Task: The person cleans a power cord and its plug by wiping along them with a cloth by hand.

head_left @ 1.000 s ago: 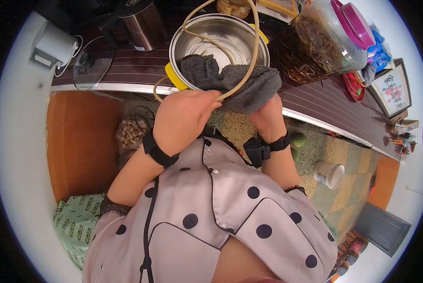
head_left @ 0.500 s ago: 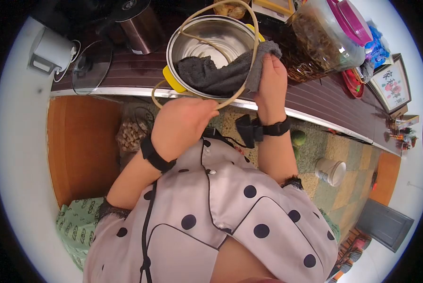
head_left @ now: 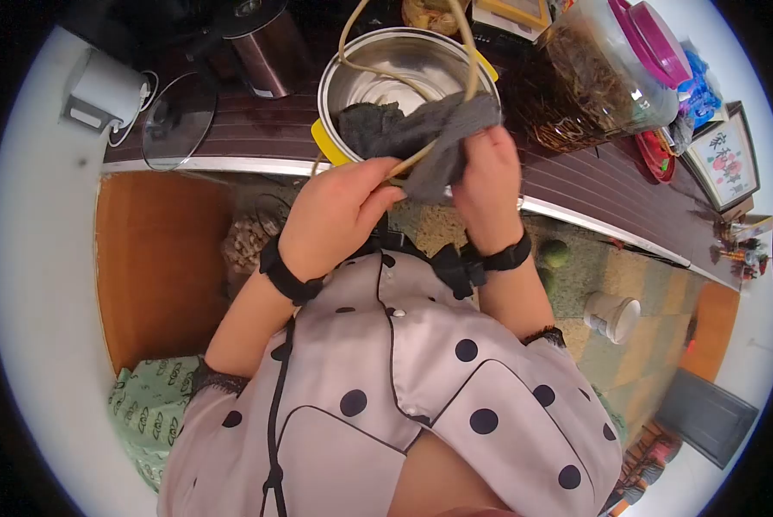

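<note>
My left hand (head_left: 339, 211) is closed, pinching a cream-coloured cord (head_left: 420, 156) between thumb and fingers below the pot's near rim. In my right hand (head_left: 490, 185) is a dark grey cloth (head_left: 442, 142), bunched and draped against the cord close to my left fingers. The cloth's other end lies inside a round steel pot (head_left: 324, 92) with yellow handles (head_left: 326, 142). More of the cord loops up over the pot and into it.
A glass lid (head_left: 180, 121) and a steel kettle (head_left: 270, 52) are left of the pot. At right stand a large jar with a pink lid (head_left: 602, 73) and a picture frame (head_left: 721, 159). The counter's pale front edge (head_left: 593, 222) runs below; a white bucket (head_left: 612, 317) is on the floor.
My right hand has brought the cloth down and towards my left hand, onto the cord. My left hand still grips the cord. The pot appears slightly further right in view.
</note>
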A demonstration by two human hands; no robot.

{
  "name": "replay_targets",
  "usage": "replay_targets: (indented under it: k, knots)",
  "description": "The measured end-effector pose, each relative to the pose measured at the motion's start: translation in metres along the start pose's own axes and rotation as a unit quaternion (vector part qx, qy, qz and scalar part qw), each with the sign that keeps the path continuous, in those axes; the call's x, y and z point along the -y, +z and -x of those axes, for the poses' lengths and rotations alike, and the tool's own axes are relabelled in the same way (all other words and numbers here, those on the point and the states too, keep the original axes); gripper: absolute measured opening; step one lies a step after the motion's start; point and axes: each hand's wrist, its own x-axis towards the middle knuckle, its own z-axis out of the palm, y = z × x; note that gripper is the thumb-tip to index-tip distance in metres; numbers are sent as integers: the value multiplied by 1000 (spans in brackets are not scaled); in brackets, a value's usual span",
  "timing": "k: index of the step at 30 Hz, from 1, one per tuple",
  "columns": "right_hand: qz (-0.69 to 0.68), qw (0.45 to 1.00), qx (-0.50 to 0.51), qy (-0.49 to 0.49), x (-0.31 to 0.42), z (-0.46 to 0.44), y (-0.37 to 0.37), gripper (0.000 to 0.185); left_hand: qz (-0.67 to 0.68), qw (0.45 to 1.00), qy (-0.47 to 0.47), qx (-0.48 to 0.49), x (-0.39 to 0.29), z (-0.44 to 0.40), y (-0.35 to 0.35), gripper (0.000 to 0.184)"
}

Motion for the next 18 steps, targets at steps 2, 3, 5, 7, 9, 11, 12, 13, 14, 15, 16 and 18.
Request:
replay_targets:
  k: [2, 3, 5, 7, 9, 11, 12, 13, 14, 15, 16, 18]
  knots:
    - [-67, 998, 0, -5, 5, -10, -12, 23, 32, 999, -19, 37, 6, 3, -1, 19]
    - [-85, 996, 0, 5, 8, -12, -14, 24, 30, 999, -16, 38, 9, 3, -2, 19]
    - [-104, 995, -2, 14, 6, -12, -18, 24, 84, 993, -54, 69, 15, 5, -1, 18]
    - [-121, 992, -2, 25, 3, -11, -21, 25, 89, 994, -37, 58, 18, 6, 2, 17]
    - [-135, 990, -4, 43, -1, -9, -20, 25, 91, 995, -23, 45, 19, 7, 2, 16]
    - [-63, 997, -2, 37, -12, -1, -17, 22, 91, 995, -21, 41, 17, 7, 3, 15]
    - [10, 1000, -2, 30, -16, 5, -14, 19, 90, 995, -20, 41, 18, 6, 4, 15]
    - [10, 1000, -3, 29, -20, 14, -5, 19, 59, 998, -21, 23, 18, 6, 6, 14]
    - [41, 999, 20, 7, -25, 25, 7, 18, 30, 999, -21, 5, 18, 6, 7, 13]
    - [72, 996, 43, -15, -27, 30, 12, 18, 31, 999, -19, 6, 17, 6, 8, 13]
    - [73, 996, 43, -16, -25, 29, 12, 18, 8, 1000, -26, 10, 16, 6, 8, 14]
    - [92, 994, 40, -32, -21, 30, 12, 18, -17, 999, -35, 17, 15, 7, 7, 14]
